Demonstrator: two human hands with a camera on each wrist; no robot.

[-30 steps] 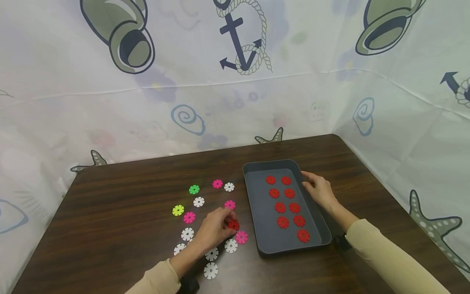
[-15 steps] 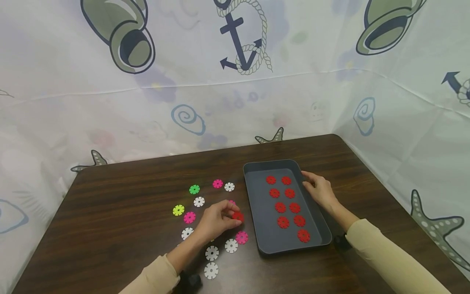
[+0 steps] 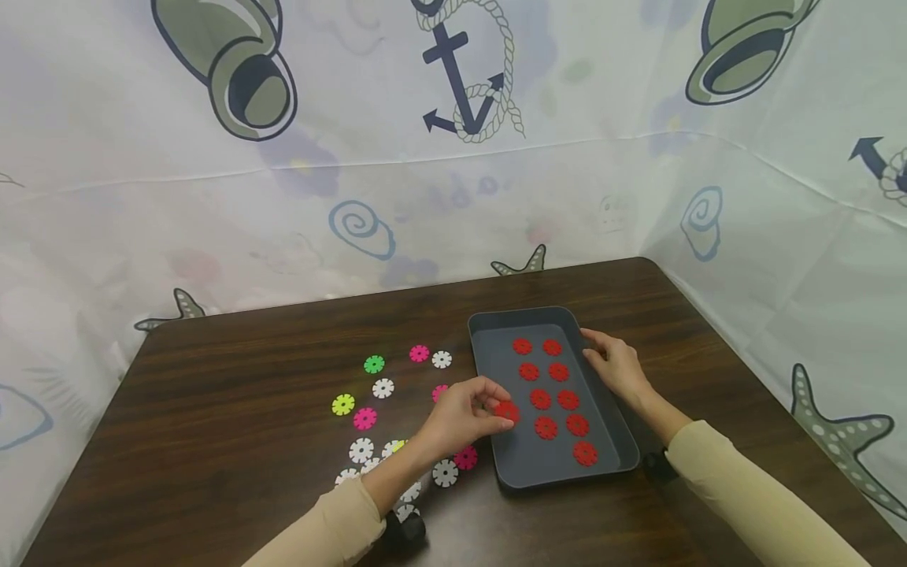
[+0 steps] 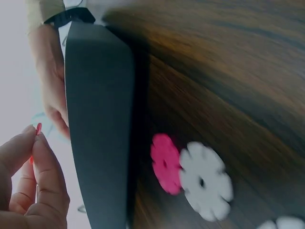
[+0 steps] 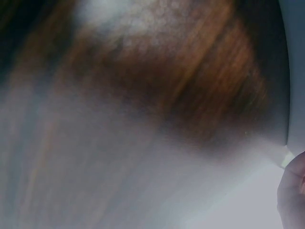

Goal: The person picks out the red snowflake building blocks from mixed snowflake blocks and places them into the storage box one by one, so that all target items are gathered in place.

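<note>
My left hand (image 3: 464, 413) pinches a red notched plastic disc (image 3: 507, 412) between thumb and fingers, over the left rim of the grey tray (image 3: 520, 465). In the left wrist view the held disc (image 4: 39, 129) shows edge-on between the fingertips. Inside the tray, red discs (image 3: 546, 428) of the same kind lie flat in two rough columns. My right hand (image 3: 616, 366) holds the tray's right rim, thumb and fingers at the edge. Only a bit of that hand (image 5: 291, 195) enters the right wrist view.
Left of the tray, loose discs lie on the dark wood table (image 3: 234, 409): several white (image 3: 445, 472), several pink (image 3: 364, 418), one green (image 3: 374, 364) and yellow ones (image 3: 343, 405). My left forearm hides some. A patterned cloth (image 3: 425, 197) hangs behind the table and to its right.
My left hand has lifted the red disc from among the loose discs and carried it right, to the tray's left rim. The right hand and tray have stayed put.
</note>
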